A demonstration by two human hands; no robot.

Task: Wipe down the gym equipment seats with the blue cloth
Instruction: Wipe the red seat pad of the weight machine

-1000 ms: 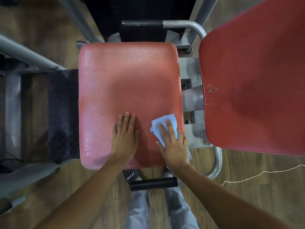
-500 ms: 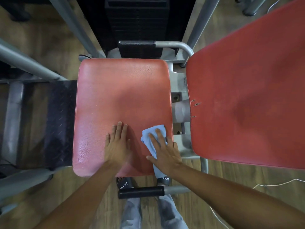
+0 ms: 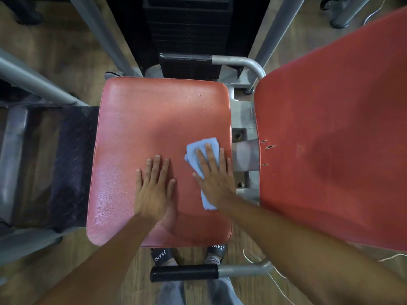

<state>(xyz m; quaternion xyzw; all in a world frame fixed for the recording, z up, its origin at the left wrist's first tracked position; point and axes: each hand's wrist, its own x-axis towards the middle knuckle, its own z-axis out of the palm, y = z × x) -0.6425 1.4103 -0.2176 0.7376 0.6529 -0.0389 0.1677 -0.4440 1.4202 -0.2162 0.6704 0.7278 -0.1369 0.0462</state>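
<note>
Wooden gym flooring (image 3: pixel 72 51) surrounds the machine, with a dark tread plate (image 3: pixel 66 164) at far left beside the red seat (image 3: pixel 154 119). Droplets bead along the seat's left edge, apparently not yet wiped. Further right, the left hand (image 3: pixel 154 186) lies flat and open on the pad, holding nothing. Just beside it, the right hand (image 3: pixel 214 175) presses the blue cloth (image 3: pixel 201 148) flat under spread fingers near the seat's right edge. Good wiping here means even palm pressure and overlapping strokes carried leftward into the wet patch. At far right the red backrest (image 3: pixel 330 139) likely waits its turn.
</note>
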